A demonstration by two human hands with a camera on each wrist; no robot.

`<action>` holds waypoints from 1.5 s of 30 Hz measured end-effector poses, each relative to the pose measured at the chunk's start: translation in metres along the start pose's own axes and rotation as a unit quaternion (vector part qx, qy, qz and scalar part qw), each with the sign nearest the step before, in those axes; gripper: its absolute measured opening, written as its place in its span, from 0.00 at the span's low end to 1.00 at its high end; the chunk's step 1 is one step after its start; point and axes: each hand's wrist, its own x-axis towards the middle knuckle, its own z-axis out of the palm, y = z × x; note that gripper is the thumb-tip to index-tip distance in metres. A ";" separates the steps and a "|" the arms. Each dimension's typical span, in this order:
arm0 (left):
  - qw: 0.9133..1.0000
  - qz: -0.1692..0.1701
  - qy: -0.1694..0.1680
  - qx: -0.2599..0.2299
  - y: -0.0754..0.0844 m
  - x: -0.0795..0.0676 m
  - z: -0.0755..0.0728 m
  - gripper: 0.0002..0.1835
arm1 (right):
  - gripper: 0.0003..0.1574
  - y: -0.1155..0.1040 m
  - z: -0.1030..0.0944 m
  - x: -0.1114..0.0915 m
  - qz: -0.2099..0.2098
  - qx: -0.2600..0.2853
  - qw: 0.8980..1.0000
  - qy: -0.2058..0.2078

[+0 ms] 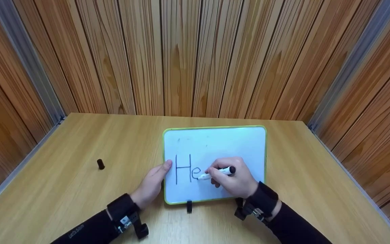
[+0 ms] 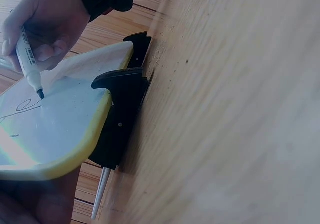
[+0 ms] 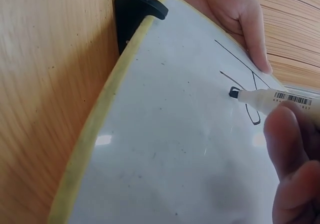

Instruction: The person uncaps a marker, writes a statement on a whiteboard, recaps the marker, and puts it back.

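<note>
Whiteboard: (image 1: 215, 144) yellow-green rim, on the table (image 1: 80, 196), tilted, lower edge seated in black feet. My landmark for the rest.
Left hand: (image 1: 151, 186) at the whiteboard's left edge, gripping it; thumb on the front face, other fingers behind the rim.
Right hand: (image 1: 237, 178) in front of the whiteboard's lower right half, pinching the marker between thumb and fingers, remaining fingers curled under.
Marker: (image 2: 29, 58) white barrel, barcode label, black tip and black rear end. Slanted over the whiteboard, tip at the tail of the "e". Can't confirm tip contact.
Lettering: (image 1: 183, 167) "He" in thin dark strokes, left part of the whiteboard. Faint specks elsewhere on its face.
Left foot: (image 1: 189, 206) under the whiteboard's lower edge, hooked lip over the rim; pale rod (image 2: 100, 196) sticks out by it.
Right foot: (image 2: 137, 53) same edge, farther right.
Marker cap: (image 1: 100, 164) small, dark, well left of the whiteboard. Can't tell if upright or lying.
Wristbands: black, one per wrist, below the whiteboard's left and right sides.
Wall: (image 1: 178, 57) wood planks, behind the whiteboard.
</note>
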 end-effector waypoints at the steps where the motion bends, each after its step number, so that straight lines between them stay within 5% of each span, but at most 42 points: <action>1: 1.000 0.000 0.001 0.000 0.000 0.000 0.000 0.37 | 0.15 0.000 0.000 0.000 0.000 -0.002 1.000 0.001; 29: 1.000 -0.007 -0.021 -0.019 0.001 -0.001 -0.003 0.38 | 0.14 0.000 -0.018 0.003 -0.049 -0.021 0.995 0.089; 45: 1.000 -0.004 -0.028 -0.009 0.001 -0.002 -0.004 0.38 | 0.14 0.000 -0.021 0.002 -0.063 -0.031 0.993 0.091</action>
